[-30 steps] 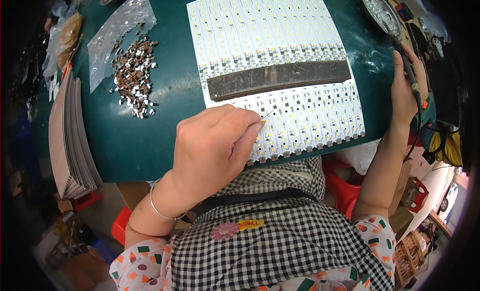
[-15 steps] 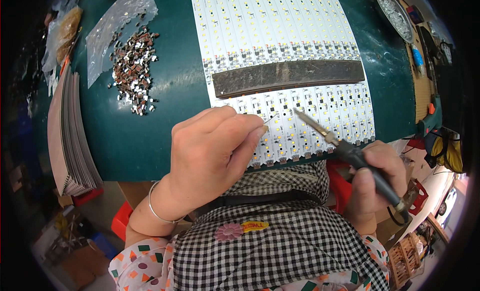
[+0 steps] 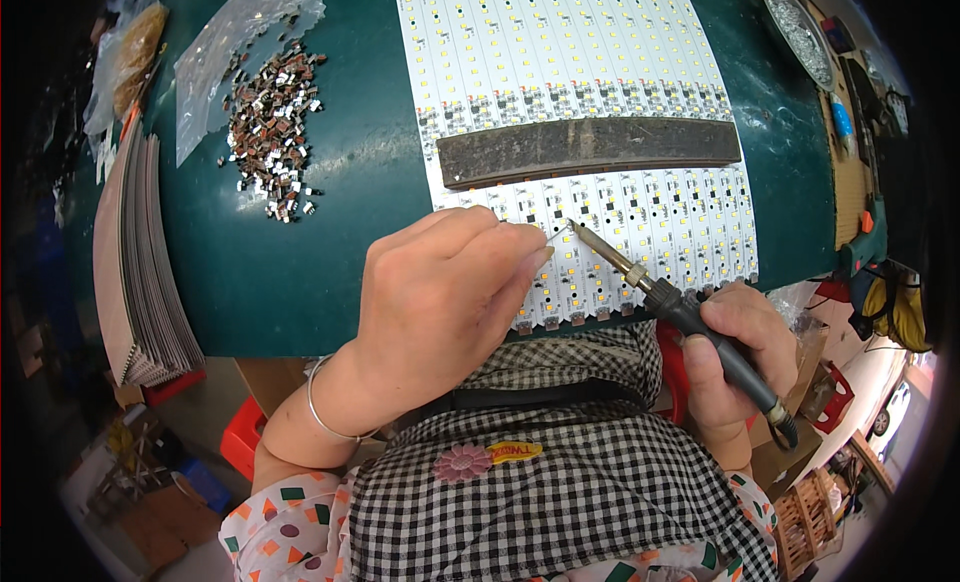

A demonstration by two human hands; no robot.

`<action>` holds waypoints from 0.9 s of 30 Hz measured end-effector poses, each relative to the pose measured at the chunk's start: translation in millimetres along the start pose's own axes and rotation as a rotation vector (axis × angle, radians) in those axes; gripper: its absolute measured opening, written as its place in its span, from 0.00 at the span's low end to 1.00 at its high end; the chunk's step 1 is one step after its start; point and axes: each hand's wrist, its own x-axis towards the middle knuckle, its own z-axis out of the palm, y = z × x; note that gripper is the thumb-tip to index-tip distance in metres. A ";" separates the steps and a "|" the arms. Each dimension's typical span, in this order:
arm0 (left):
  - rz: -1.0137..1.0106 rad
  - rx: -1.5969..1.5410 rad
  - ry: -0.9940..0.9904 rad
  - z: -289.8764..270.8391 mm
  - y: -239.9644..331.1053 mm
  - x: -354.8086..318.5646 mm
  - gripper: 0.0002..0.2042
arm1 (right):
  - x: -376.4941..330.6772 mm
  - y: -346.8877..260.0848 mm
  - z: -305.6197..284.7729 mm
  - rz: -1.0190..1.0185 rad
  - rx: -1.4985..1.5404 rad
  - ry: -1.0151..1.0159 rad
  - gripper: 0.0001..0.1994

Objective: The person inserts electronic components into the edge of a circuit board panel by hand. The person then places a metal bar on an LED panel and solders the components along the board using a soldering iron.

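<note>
A panel of white LED circuit strips (image 3: 560, 67) lies on the green table, with a dark flat bar (image 3: 590, 150) across it. My right hand (image 3: 738, 354) is closed round the black handle of a soldering iron (image 3: 672, 304). The iron's tip points up and left at the strips just below the bar. My left hand (image 3: 450, 302) is pinched over the panel's near left part, holding a thin wire, likely solder (image 3: 560, 233), whose end is close to the iron's tip. I cannot tell whether wire and tip touch.
At the left, a pile of small brown and white connectors (image 3: 272, 132) lies by a clear plastic bag (image 3: 235, 57). A stack of thin boards (image 3: 150, 272) stands at the far left. A metal dish (image 3: 797, 34) of small clear pieces sits back right.
The soldering iron's tip has moved left and slightly down, closer to the wire. My left hand has shifted a little to the right with the wire.
</note>
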 end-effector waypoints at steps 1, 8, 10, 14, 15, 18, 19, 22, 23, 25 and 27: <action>-0.002 0.022 -0.003 -0.1 1.2 0.6 0.08 | 1.2 -2.2 0.1 0.017 0.010 -0.012 0.11; 0.031 0.050 -0.012 3.3 -0.4 1.3 0.08 | 5.4 -5.3 -3.1 0.009 -0.029 -0.062 0.12; 0.040 0.043 -0.004 5.9 -1.6 1.7 0.08 | 6.7 -7.5 -5.0 0.001 -0.033 -0.090 0.12; 0.035 0.052 -0.008 6.0 -2.7 0.6 0.08 | 9.9 -10.1 -7.9 -0.009 -0.052 -0.192 0.13; 0.035 0.052 -0.008 4.9 -2.3 0.8 0.08 | 10.3 -10.1 -8.0 -0.009 -0.052 -0.192 0.13; 0.007 0.058 -0.023 0.6 1.1 2.2 0.06 | 10.1 -9.4 -7.9 -0.033 -0.087 -0.183 0.14; -0.046 0.026 0.003 -0.4 2.8 2.6 0.05 | 8.8 -8.5 -7.8 -0.024 -0.096 -0.145 0.15; -0.105 -0.029 0.041 -6.0 7.2 3.7 0.04 | -6.2 4.4 -15.2 0.058 -0.063 0.129 0.16; -0.121 -0.043 0.056 -9.4 7.7 3.8 0.04 | -8.6 7.6 -18.8 0.145 -0.003 0.261 0.15; -0.084 -0.012 0.049 -16.6 7.3 5.9 0.04 | 5.1 16.8 -28.3 0.186 0.050 0.481 0.13; -0.042 0.023 0.040 -19.6 5.3 4.5 0.04 | 25.4 40.0 -45.8 0.115 0.043 0.574 0.10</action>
